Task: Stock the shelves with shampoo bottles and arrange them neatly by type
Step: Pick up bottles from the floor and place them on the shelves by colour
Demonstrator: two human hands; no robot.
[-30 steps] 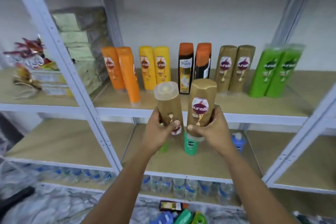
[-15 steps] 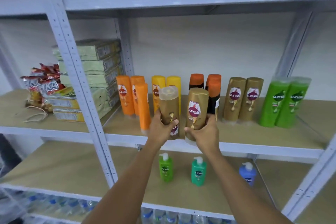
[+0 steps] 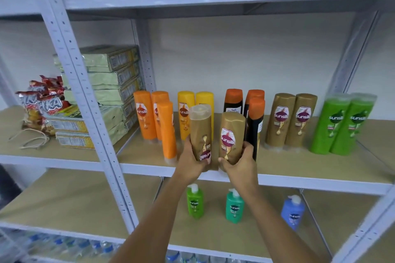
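Observation:
My left hand (image 3: 189, 161) grips a gold-brown shampoo bottle (image 3: 201, 132) whose label is upside down. My right hand (image 3: 241, 161) grips a second gold-brown bottle (image 3: 232, 135) with its label upright. Both bottles are at the front edge of the middle shelf (image 3: 299, 166). Behind them stand grouped bottles: orange (image 3: 147, 115), yellow (image 3: 186, 113), black with orange caps (image 3: 255, 121), two matching gold-brown (image 3: 291, 119) and two green (image 3: 344, 124).
Green packets (image 3: 106, 83) and red snack bags (image 3: 42, 100) fill the left bay behind a grey upright post (image 3: 85, 100). The lower shelf holds two green pump bottles (image 3: 195, 200) and a blue one (image 3: 292, 211). Water bottles (image 3: 70, 245) sit further down.
Both hands have lifted the two gold-brown bottles up and forward to the middle shelf's front edge. The camera has tilted upward, bringing the shelf above into view.

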